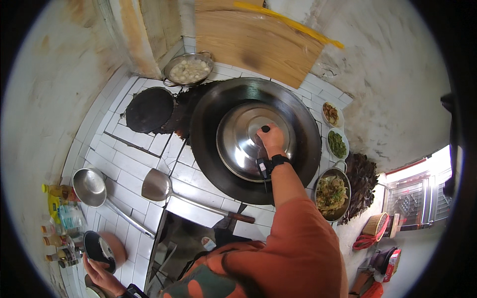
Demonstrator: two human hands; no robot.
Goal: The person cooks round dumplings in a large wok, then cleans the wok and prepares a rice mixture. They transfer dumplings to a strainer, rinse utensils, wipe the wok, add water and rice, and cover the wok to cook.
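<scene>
My right hand (271, 138) grips the black knob of a domed metal lid (238, 149), which sits inside a large dark wok (205, 156) set into the tiled stove. At the lower left my left hand (100, 275) is at the rim of a pinkish-brown pot (117, 247) with a dark inside; whether it grips the pot cannot be told. A wide metal wok spatula (156, 185) with a wooden handle end lies on the white tiles in front of the wok. Left of it rests a long-handled metal ladle (89, 188). What is under the lid is hidden.
A two-handled pan of pale round pieces (190, 70) stands behind a black round cover (149, 110). On the right are two bowls of food (330, 113), (337, 143) and a pan of cooked food (331, 195). Bottles (59, 240) line the left edge.
</scene>
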